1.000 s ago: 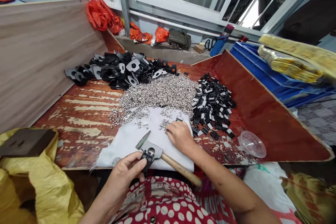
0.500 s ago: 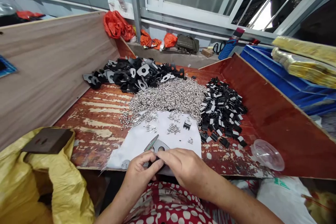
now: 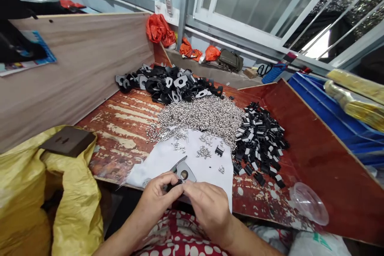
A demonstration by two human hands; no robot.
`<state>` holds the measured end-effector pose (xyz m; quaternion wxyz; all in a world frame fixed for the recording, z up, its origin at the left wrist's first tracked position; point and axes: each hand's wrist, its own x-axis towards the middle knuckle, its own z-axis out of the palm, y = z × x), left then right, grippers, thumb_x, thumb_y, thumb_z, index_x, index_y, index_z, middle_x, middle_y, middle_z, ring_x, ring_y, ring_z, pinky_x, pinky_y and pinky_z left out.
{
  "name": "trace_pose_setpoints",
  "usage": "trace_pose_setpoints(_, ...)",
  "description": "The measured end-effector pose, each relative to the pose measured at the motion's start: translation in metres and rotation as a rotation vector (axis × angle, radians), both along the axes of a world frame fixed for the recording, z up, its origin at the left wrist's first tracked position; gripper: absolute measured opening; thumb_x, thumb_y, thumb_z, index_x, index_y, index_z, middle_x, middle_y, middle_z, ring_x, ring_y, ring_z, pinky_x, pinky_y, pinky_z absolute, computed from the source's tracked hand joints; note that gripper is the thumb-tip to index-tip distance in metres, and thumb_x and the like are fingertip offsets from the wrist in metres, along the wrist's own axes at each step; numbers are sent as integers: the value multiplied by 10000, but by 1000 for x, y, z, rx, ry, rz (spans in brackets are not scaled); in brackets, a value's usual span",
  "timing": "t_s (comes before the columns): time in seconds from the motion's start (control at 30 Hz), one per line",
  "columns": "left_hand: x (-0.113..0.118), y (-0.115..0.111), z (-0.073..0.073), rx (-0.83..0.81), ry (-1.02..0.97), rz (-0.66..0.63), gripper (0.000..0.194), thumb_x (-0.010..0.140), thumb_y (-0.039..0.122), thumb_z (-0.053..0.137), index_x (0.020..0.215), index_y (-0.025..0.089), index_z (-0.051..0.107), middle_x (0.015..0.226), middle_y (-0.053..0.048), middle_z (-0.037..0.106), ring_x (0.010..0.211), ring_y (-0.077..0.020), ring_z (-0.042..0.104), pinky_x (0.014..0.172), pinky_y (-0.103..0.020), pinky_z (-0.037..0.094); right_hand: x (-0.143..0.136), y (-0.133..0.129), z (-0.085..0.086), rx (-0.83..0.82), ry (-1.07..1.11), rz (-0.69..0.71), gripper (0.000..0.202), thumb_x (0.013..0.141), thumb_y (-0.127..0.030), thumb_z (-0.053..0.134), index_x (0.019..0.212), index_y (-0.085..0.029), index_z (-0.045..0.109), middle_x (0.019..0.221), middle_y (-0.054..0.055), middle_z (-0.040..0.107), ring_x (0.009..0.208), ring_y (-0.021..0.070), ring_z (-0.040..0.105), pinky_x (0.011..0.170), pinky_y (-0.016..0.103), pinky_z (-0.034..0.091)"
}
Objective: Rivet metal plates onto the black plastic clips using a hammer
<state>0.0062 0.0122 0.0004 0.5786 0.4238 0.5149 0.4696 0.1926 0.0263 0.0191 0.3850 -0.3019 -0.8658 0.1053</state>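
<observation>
Near the front edge of the white cloth [image 3: 168, 156], my left hand [image 3: 160, 198] is closed on a flat grey-and-black part with a round hole [image 3: 189, 170]. My right hand [image 3: 211, 206] meets it from the other side, its thumb and fingers pinched together beside the left thumb. A small shiny bit shows at those fingertips, too small to name. Loose on the cloth lie a small cluster of metal pins [image 3: 204, 152] and one small black clip piece [image 3: 219, 151].
Behind the cloth is a heap of shiny metal pins [image 3: 204, 114]. Larger black-and-grey parts [image 3: 168, 84] are piled at back left, small black pieces [image 3: 261, 140] at right. A clear plastic bowl [image 3: 309, 204] sits front right. Wooden boards [image 3: 330, 156] wall the table.
The whole view has shifted and tilted as my head turned left. Both hands stay together at the same part, and more of its holed plate shows.
</observation>
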Motion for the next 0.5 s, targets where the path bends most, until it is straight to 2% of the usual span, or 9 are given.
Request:
trace_pose_setpoints(0.07, -3, 1, 1, 1, -30, 6, 330, 798, 474, 730, 667, 183, 649, 693, 13, 507, 560, -124, 443, 475, -218, 388, -3, 7, 3, -68, 100, -74, 388, 955, -100, 604, 1291, -287, 658, 984, 26, 798, 830, 183, 770, 759, 287, 646)
trace_pose_setpoints(0.13, -5, 3, 1, -2, -55, -4, 357, 809, 507, 722, 683, 183, 640, 708, 18, 492, 554, -120, 438, 468, -220, 403, -7, 12, 5, -60, 132, -91, 348, 942, -91, 636, 1238, -267, 682, 966, 24, 797, 820, 170, 767, 759, 267, 643)
trace_pose_setpoints(0.3, -7, 2, -5, 65, -12, 28, 309, 793, 460, 738, 692, 188, 632, 760, -12, 530, 641, -158, 491, 476, -227, 422, -10, 12, -1, 92, 5, 39, 381, 974, -31, 506, 1305, -158, 643, 1125, 112, 776, 1017, 195, 754, 857, 299, 640)
trace_pose_setpoints(0.4, -6, 0, -8, 105, 54, 45, 260, 815, 391, 704, 669, 185, 642, 772, -34, 573, 684, -174, 516, 540, -247, 439, -9, 6, -3, 162, -72, 39, 375, 989, -65, 480, 1316, -147, 644, 1169, 131, 762, 1020, 202, 753, 852, 307, 643)
trace_pose_setpoints(0.5, -4, -2, -9, 159, 106, 83, 204, 826, 334, 679, 682, 192, 653, 789, -40, 610, 739, -189, 554, 669, -283, 469, -10, -2, -4, 161, -57, 23, 415, 959, -31, 490, 1325, -152, 644, 1174, 136, 760, 1037, 203, 750, 874, 303, 635)
